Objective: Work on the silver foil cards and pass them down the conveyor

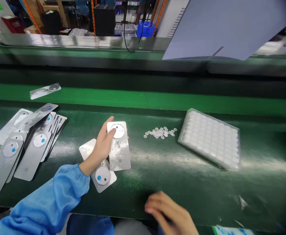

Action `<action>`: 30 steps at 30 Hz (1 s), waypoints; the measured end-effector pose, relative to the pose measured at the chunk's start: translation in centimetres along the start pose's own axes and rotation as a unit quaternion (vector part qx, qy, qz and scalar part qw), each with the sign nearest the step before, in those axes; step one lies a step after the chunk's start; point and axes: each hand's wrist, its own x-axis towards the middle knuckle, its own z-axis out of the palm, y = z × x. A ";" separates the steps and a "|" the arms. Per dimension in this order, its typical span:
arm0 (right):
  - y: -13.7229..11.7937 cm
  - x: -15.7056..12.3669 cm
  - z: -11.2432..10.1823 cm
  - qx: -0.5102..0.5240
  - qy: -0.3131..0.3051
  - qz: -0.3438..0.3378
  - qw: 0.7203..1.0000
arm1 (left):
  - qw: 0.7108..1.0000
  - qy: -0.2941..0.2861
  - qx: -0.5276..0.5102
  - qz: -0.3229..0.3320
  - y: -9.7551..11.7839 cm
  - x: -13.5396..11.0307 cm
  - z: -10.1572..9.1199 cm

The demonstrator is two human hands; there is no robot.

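My left hand [103, 142] is closed on a flat silver plate [120, 155], thumb over the white round part near its top. Beneath that hand and wrist, another silver plate [104, 184] with a pale disc and a blue dot lies on the table, partly covered. My right hand [171, 212], slightly blurred, hovers by the near table edge with fingers curled in toward the thumb; whatever they may hold does not show. A scatter of small whitish rings [160, 132] lies to the right of the held plate.
On the left is a loose pile of similar silver plates [35, 156], and a single plate [45, 91] lies farther back. A clear tray of white pieces [210, 138] rests at right. A grey panel [221, 29] overhangs the far right. Scraps [243, 203] lie near the front right.
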 end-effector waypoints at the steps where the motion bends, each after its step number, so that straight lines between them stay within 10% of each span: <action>1: 0.1 2.0 -0.2 0.038 0.027 0.056 0.997 | 0.998 0.004 0.046 0.033 -0.1 -0.2 0.0; 5: 1.5 10.4 -0.5 0.184 0.036 0.228 0.955 | 0.970 -0.023 0.205 0.126 -0.2 -0.6 -0.3; 9: 3.3 15.0 0.2 0.260 0.064 0.209 0.941 | 0.951 -0.033 0.272 0.142 -0.3 -0.4 -0.3; 23: 3.8 13.6 0.3 0.048 0.102 -0.101 0.988 | 0.951 -0.102 0.220 0.194 0.0 -0.9 0.4; 30: 3.0 13.2 0.8 0.118 0.108 0.056 0.986 | 0.926 -0.054 0.267 0.261 0.4 -1.2 0.5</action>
